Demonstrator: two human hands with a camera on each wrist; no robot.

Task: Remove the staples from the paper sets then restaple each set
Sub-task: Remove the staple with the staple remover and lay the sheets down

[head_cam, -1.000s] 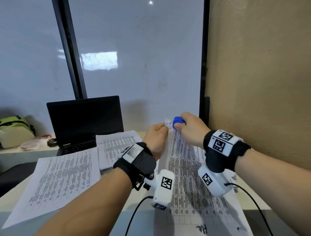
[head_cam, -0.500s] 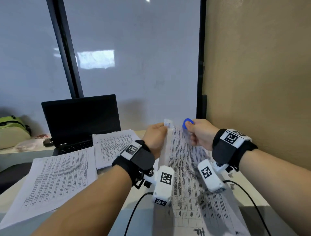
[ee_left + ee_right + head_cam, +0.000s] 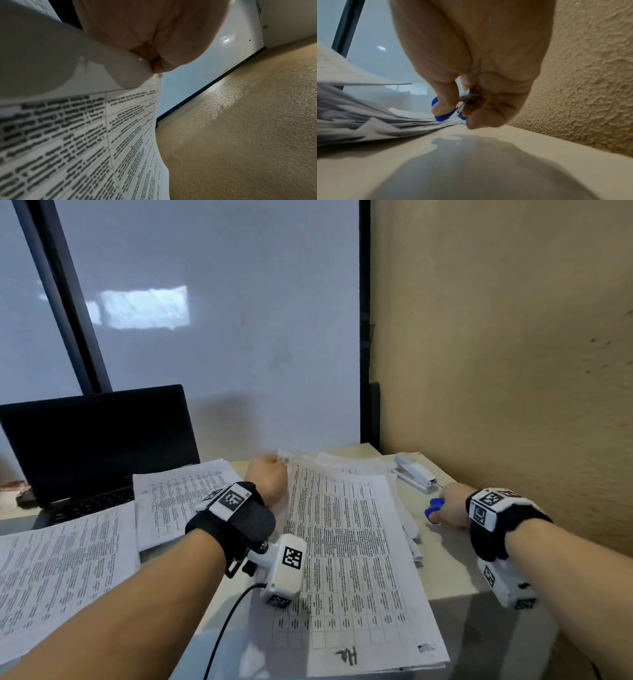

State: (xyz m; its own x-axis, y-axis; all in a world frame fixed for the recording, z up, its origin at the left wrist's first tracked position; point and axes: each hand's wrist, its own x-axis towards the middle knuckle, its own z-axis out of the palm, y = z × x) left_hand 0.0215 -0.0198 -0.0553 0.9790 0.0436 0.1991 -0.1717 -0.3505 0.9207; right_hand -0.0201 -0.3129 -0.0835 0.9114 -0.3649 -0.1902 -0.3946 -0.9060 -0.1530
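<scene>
A printed paper set (image 3: 346, 546) lies lengthwise on the desk in front of me. My left hand (image 3: 269, 474) pinches its far left corner, and in the left wrist view the corner of the paper set (image 3: 120, 135) hangs from the pinch of my left hand (image 3: 154, 65). My right hand (image 3: 448, 506) is low over the desk to the right of the papers, holding a blue staple remover (image 3: 433, 508). The right wrist view shows the thumb and fingers of my right hand (image 3: 464, 108) squeezing the staple remover (image 3: 442, 117). A white stapler (image 3: 412, 472) lies just beyond my right hand.
An open black laptop (image 3: 99, 446) stands at the back left. Two more printed paper sets (image 3: 178, 498) (image 3: 58, 573) lie left of my left arm. More sheets (image 3: 407, 529) stick out under the main set. A textured tan wall (image 3: 513, 371) closes the right side.
My right hand has pulled the blue staple remover away from the paper corner, moving right and down to the desk near the stapler. The left hand lowered the pinched corner.
</scene>
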